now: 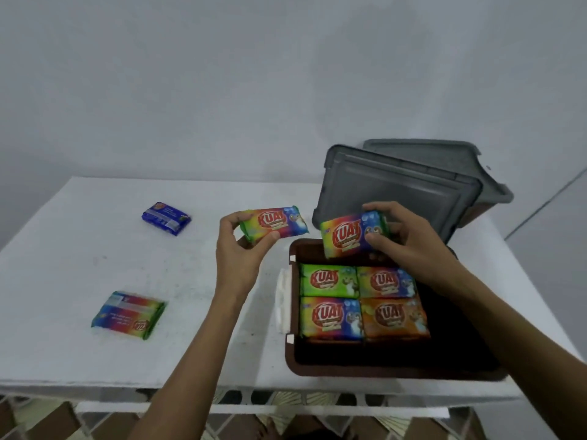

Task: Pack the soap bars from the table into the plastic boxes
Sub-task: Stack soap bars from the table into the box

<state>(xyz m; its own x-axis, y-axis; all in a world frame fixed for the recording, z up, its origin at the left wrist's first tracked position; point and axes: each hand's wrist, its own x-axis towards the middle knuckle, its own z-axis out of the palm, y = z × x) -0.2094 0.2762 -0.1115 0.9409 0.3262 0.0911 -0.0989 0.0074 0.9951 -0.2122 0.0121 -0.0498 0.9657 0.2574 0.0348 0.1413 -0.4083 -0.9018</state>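
Rainbow-wrapped, one soap bar [279, 225] is pinched in the fingers [230, 221] of the left hand [238, 258] above the tabletop [95, 249]. The right hand [409, 241] grips a second bar [347, 238] in curled fingers over the brown box [293, 360], covering that bar's far end. Four packed bars [362, 301] lie inside; the box's near floor is black shadow.

A plain pale grey wall [222, 74] fills the far side; the white worktop [79, 344] shows faint dark specks on its left half; a white folded wad [283, 300], cloth or paper, lies right of its middle; below the near edge a white rail [317, 409] crosses brown floor tiles [60, 419]; fan-patterned tiles [286, 397] show just beyond the rail.
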